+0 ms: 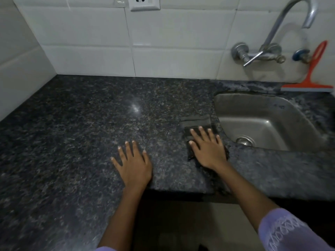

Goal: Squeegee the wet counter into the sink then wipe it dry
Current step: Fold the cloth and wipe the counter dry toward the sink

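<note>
A dark speckled granite counter (90,124) fills the view. A steel sink (268,124) is set into it at the right. A dark folded cloth (196,122) lies flat on the counter just left of the sink. My right hand (208,147) presses flat on the cloth with fingers spread. My left hand (132,162) rests flat on the bare counter near the front edge, fingers apart, holding nothing. An orange squeegee (311,75) leans against the tiled wall behind the sink, its blade on the counter ledge.
A curved metal tap (282,28) with a lever stands on the wall above the sink. White tiles (163,51) back the counter, with a socket (145,3) at the top. The counter's front edge (181,189) runs below my hands.
</note>
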